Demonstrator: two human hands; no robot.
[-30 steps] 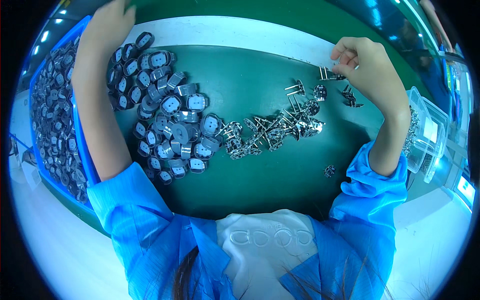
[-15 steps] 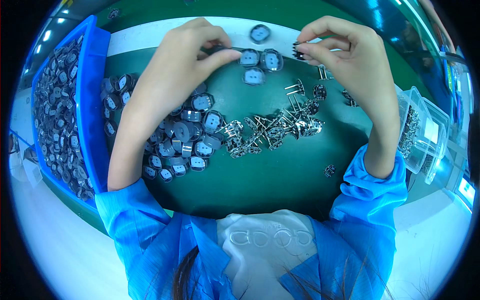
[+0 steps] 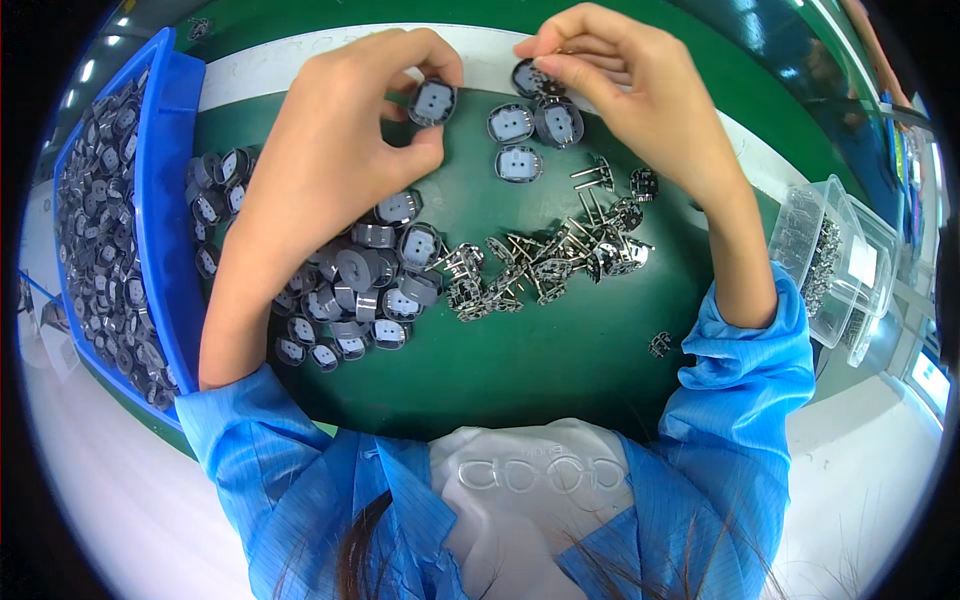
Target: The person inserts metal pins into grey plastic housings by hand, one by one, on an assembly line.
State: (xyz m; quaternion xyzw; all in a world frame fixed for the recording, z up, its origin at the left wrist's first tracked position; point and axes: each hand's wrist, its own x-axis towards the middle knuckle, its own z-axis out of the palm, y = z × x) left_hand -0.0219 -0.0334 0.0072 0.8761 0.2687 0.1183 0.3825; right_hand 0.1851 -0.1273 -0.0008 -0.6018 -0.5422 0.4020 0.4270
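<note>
My left hand [image 3: 340, 130] is closed, pinching a round dark plastic housing [image 3: 433, 102] by its edge between thumb and fingers; its pale two-holed face shows. My right hand [image 3: 630, 75] grips a small circuit board with metal pins [image 3: 543, 83] in its fingertips. That board is over the farthest housing [image 3: 524, 76] of a small group, partly covering it. Closer to me in this group are three more housings, one on the left [image 3: 510, 123], one on the right [image 3: 559, 123] and one nearest [image 3: 518, 163], pale faces up.
Heaped housings [image 3: 355, 268] lie beside my left forearm. A tangle of pinned circuit boards [image 3: 550, 262] spreads across the green mat [image 3: 500, 375]. At the left stands a blue bin [image 3: 155, 210] full of housings; at the right, clear plastic boxes [image 3: 800, 225] hold small metal parts.
My right hand has moved left with the circuit board, from beside the group to over its farthest housing. The housing in my left hand, mostly hidden before, now shows its pale face.
</note>
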